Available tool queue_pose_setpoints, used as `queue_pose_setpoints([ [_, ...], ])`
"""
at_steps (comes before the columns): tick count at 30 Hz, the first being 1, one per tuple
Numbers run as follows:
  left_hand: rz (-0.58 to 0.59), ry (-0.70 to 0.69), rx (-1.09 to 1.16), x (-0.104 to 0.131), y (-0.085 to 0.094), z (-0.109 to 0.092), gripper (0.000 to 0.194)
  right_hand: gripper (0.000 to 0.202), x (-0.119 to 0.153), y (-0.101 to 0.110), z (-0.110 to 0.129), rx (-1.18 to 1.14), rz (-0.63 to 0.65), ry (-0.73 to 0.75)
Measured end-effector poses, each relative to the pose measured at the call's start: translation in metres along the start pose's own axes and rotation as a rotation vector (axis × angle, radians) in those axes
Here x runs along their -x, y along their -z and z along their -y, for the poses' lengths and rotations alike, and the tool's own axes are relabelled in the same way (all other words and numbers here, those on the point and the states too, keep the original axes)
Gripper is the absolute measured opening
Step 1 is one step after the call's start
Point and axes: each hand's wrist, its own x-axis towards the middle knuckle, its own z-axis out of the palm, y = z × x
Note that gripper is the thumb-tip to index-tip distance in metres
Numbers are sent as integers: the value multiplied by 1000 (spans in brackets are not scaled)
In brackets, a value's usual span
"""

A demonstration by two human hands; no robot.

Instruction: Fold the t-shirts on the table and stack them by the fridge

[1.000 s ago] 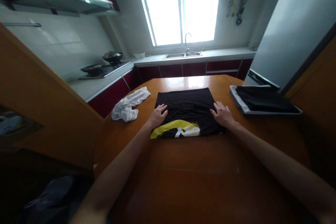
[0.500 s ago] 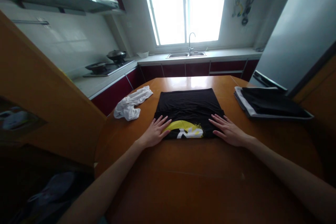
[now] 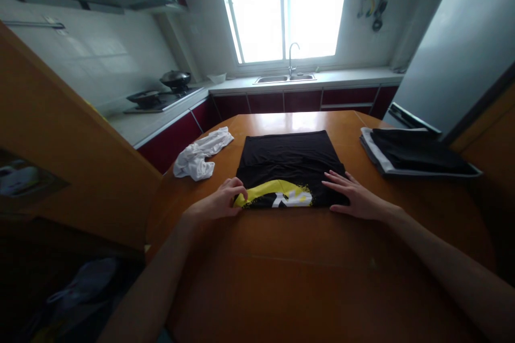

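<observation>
A black T-shirt [image 3: 289, 155] with a yellow and white print lies folded on the wooden table [image 3: 281, 273], its near part doubled over. At its near left edge, my left hand [image 3: 221, 198] has its fingers curled in on the fabric beside the yellow print. My right hand [image 3: 358, 196] rests with fingers spread on the near right corner, the thumb close to the front fold.
Crumpled white clothing [image 3: 201, 155] lies on the table's left. A stack of folded garments [image 3: 414, 151], black on top, is at the right by the fridge [image 3: 454, 53]. Behind the table run a counter with a sink [image 3: 284, 79] and a stove [image 3: 164, 101].
My left hand has slid left off the print and curled its fingers at the T-shirt's left edge. My right hand has shifted slightly right, still spread. The view has tilted a little.
</observation>
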Motion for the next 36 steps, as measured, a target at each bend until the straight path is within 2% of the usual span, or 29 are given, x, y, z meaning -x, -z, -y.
queue_pose_setpoints([
  [5,18,5,-83,-1,-2,-14,46,59,-1,2,10,-36,-39,10],
  [8,18,-8,-123,-3,-2,-20,47,54,-1,1,10,-40,-43,1],
  [13,43,15,-101,-1,-1,-20,53,53,2,4,8,-39,-31,-12],
  [16,57,29,-102,1,1,-19,57,61,6,6,8,-32,-11,-12],
  [20,44,27,-151,-1,1,-25,56,72,10,7,11,28,28,-16],
  [26,-17,-5,-115,-6,-2,-26,51,74,10,10,14,100,3,1],
  [31,33,-17,-84,-3,2,-19,55,62,8,16,9,105,-46,-66],
  [36,-9,21,-95,-3,8,-17,41,42,11,18,-8,11,-87,-52],
])
